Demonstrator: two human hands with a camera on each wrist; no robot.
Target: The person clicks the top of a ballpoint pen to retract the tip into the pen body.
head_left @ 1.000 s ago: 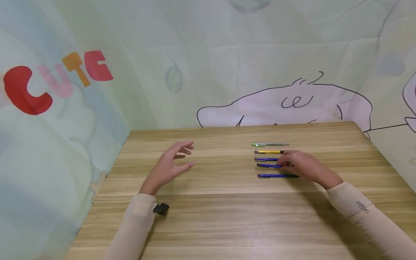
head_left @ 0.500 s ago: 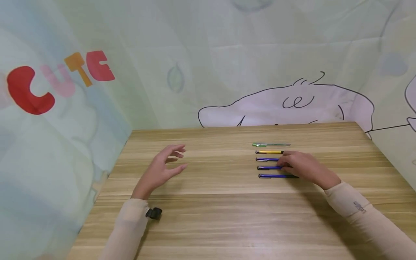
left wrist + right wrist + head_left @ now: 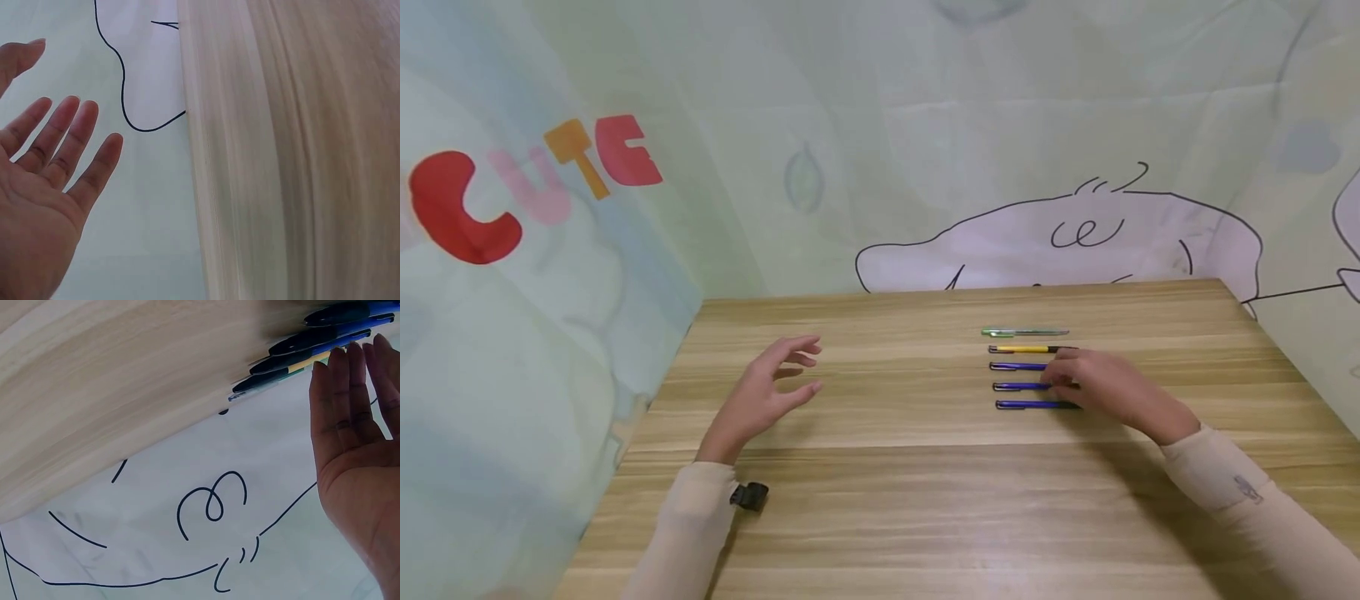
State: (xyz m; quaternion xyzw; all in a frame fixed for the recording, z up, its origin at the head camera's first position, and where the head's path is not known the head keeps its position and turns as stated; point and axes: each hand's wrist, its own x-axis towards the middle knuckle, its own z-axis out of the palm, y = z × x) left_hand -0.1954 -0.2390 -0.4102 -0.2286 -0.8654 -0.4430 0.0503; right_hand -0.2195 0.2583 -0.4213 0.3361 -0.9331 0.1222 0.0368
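Five pens lie in a stacked row on the wooden table (image 3: 880, 500), roughly parallel. Farthest is a clear pen with a green end (image 3: 1026, 332), then a yellow pen with a black grip (image 3: 1021, 349). Nearer come an upper blue pen (image 3: 1015, 367), a middle blue pen (image 3: 1018, 387) and a front blue pen (image 3: 1030, 405). Over the right ends of the blue pens hovers my right hand (image 3: 1108, 387), hiding parts of them. In the right wrist view its fingers (image 3: 340, 394) are extended, tips beside the pens. My left hand (image 3: 760, 396) hangs over the table's left side, fingers loosely spread, holding nothing.
Behind the table hangs a pale curtain (image 3: 820, 108) printed with a cartoon outline and coloured letters. A small black device (image 3: 750, 497) sits at my left cuff. Bare tabletop stretches between the left hand and the pens.
The middle blue pen has shifted slightly toward me, evening its spacing, then stayed put. My right hand has since edged right, uncovering more of the yellow pen. The left hand has drifted left.
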